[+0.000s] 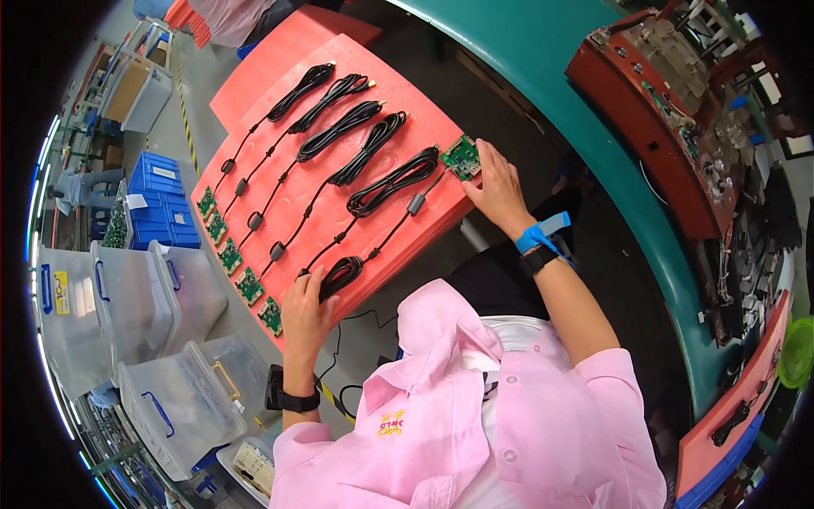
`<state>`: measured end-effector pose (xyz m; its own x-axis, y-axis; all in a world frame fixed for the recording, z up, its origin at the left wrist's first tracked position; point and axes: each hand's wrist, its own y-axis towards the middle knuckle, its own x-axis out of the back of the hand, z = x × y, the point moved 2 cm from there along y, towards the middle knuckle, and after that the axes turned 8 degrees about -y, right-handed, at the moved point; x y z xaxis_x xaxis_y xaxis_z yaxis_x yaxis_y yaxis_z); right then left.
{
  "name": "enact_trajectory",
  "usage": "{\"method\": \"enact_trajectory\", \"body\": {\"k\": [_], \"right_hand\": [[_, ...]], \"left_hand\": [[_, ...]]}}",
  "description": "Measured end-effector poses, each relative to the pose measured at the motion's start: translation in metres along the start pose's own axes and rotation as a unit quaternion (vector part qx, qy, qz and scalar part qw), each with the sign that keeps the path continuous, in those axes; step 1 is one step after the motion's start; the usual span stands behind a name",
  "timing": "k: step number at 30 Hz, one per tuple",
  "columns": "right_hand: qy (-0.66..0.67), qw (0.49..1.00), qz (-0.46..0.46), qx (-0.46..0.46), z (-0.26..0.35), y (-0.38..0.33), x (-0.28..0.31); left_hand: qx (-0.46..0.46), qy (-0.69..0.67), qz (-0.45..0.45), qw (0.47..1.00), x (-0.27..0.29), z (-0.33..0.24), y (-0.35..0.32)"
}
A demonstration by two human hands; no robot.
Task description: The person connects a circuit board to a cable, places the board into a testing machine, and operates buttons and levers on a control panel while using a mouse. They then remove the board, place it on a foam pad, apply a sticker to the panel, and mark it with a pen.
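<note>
My right hand (pixel 497 188) pinches the edge of a green circuit board (pixel 460 157) at the right corner of a pink foam sheet (pixel 318 246). From that board a black cable with a ferrite bead (pixel 415 204) runs to a coiled bundle (pixel 342 277) near the sheet's front edge. My left hand (pixel 305 312) closes on this bundle, its fingertips partly hidden by my own hand. Several more coiled black cables (pixel 339 131) lie side by side across the foam. Their green boards (pixel 249 286) line the sheet's left edge.
Clear plastic bins (pixel 140 297) and blue crates (pixel 161 204) stand on the left. A green-edged bench (pixel 627 178) curves along the right, carrying a reddish-brown machine (pixel 649 127). Another person in pink (pixel 233 17) is at the top. A blue wrist strap (pixel 543 233) circles my right wrist.
</note>
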<state>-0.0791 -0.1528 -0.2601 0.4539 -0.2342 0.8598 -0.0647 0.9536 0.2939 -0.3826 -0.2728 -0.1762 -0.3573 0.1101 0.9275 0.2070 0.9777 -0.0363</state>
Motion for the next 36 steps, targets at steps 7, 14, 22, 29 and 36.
{"method": "enact_trajectory", "body": {"k": [7,14,22,29,36], "right_hand": [[0.062,0.998,-0.022,-0.016,0.007,-0.004,-0.004],[0.062,0.996,-0.043,-0.055,0.012,-0.007,0.006],[0.089,0.988,0.114,0.057,-0.002,-0.065,0.090],[-0.005,0.973,0.039,-0.226,-0.050,-0.234,0.301],[-0.372,0.672,-0.192,-0.611,-0.128,-0.432,0.476]], "left_hand": [[0.027,0.024,-0.085,0.996,-0.014,0.004,-0.010],[0.101,0.054,-0.029,0.993,-0.005,-0.008,-0.006],[-0.149,-0.064,-0.112,0.980,-0.012,-0.068,0.051],[-0.415,-0.237,-0.038,0.877,-0.050,-0.238,0.106],[-0.559,-0.325,0.060,0.760,-0.084,-0.356,0.122]]}}
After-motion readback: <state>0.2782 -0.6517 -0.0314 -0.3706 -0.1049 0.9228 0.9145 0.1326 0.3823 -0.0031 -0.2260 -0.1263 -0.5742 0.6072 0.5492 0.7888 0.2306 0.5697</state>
